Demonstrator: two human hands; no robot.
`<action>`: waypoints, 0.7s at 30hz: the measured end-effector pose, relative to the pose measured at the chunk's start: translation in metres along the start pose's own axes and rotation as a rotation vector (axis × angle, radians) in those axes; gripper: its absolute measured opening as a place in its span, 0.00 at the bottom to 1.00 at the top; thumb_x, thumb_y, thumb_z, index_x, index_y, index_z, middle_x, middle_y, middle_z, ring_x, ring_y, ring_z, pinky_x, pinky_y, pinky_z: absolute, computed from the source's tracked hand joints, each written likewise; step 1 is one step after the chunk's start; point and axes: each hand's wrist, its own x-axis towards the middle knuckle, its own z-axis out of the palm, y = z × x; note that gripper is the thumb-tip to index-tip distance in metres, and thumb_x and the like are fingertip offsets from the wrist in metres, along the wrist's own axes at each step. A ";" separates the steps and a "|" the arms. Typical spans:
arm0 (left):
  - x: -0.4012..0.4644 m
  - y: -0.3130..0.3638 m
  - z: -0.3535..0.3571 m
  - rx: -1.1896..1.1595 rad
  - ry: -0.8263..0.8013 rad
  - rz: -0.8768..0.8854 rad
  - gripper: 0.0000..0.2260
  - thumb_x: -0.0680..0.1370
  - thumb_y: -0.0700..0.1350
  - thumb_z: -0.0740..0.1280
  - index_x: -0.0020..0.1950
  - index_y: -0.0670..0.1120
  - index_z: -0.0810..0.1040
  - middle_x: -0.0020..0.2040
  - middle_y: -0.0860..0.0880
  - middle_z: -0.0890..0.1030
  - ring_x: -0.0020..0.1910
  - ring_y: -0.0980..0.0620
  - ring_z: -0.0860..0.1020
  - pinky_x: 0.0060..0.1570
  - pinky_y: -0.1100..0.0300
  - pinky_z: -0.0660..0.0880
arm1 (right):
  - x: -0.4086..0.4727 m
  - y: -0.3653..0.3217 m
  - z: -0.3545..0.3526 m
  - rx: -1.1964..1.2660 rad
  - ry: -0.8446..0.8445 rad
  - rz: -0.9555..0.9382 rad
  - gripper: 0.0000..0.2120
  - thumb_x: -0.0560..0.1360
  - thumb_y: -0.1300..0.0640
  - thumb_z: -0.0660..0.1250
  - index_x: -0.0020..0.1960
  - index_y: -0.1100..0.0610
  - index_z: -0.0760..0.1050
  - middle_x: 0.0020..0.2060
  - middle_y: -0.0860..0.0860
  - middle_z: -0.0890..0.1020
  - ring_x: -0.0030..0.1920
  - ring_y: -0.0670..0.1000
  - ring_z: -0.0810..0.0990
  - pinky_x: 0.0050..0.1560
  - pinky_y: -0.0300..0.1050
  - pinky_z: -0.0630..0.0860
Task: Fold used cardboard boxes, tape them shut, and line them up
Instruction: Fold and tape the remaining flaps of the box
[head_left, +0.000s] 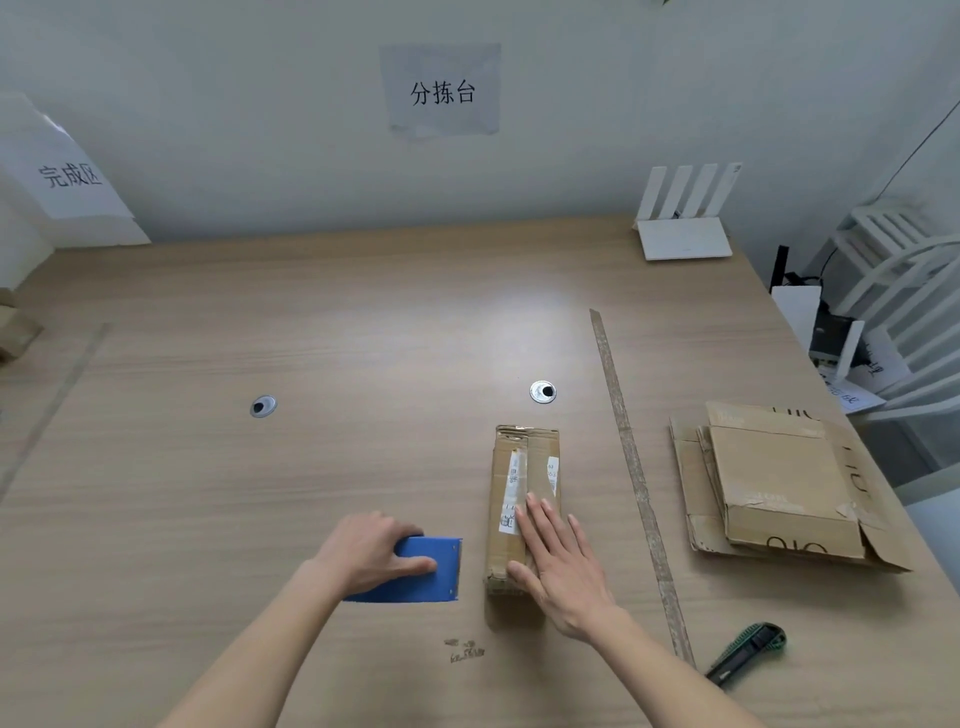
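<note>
Your forearms run off the bottom edge, elbows cut off. Your right hand (558, 566) lies flat on the near half of the folded cardboard box (522, 499), fingers straight and slightly spread, palm pressing the top; it hides the box's near right corner. Your left hand (371, 551) grips the blue tape dispenser (421, 571), fingers curled over its far edge, thumb laid across the blue side. The hand covers the dispenser's left part; the tape roll itself can't be seen. The dispenser sits just left of the box, not touching it as far as shows.

The box lies lengthwise, away from you, mid-right on the wooden table (260, 519), white labels on top, print too blurred to read. Its far end looks ragged; can't tell if taped.

Right of the box, a long strip of worn tape (631, 467) runs across the tabletop. Beyond it, a stack of flattened cardboard (774, 483), lettering partly cut off. A green-black utility knife (750, 652) lies near the front right, well apart from your hand.

Small smudged marks (465, 649) sit on the table in front of the box, illegible. Two cable grommets (263, 406) further back. White router (685, 218) at the far right corner. More cardboard at the left edge, mostly out of frame.
</note>
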 end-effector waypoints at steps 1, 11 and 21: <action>0.003 0.000 0.001 0.038 -0.005 0.000 0.26 0.70 0.72 0.58 0.52 0.53 0.79 0.38 0.50 0.80 0.38 0.49 0.77 0.38 0.54 0.72 | -0.002 0.000 -0.002 0.015 0.005 -0.006 0.36 0.82 0.30 0.44 0.81 0.44 0.33 0.78 0.40 0.29 0.78 0.43 0.30 0.77 0.50 0.33; 0.021 0.036 0.047 0.151 -0.022 -0.067 0.28 0.71 0.71 0.57 0.45 0.48 0.78 0.37 0.49 0.78 0.35 0.46 0.74 0.33 0.54 0.63 | -0.005 -0.013 -0.010 0.020 0.025 0.008 0.42 0.77 0.24 0.45 0.79 0.43 0.30 0.77 0.40 0.29 0.76 0.42 0.26 0.78 0.52 0.33; 0.030 0.025 0.074 0.213 0.169 -0.219 0.21 0.77 0.68 0.57 0.51 0.52 0.75 0.44 0.51 0.83 0.43 0.48 0.82 0.33 0.56 0.66 | 0.002 -0.018 0.002 0.080 0.105 0.023 0.44 0.76 0.23 0.48 0.82 0.44 0.41 0.80 0.40 0.36 0.80 0.44 0.36 0.77 0.55 0.37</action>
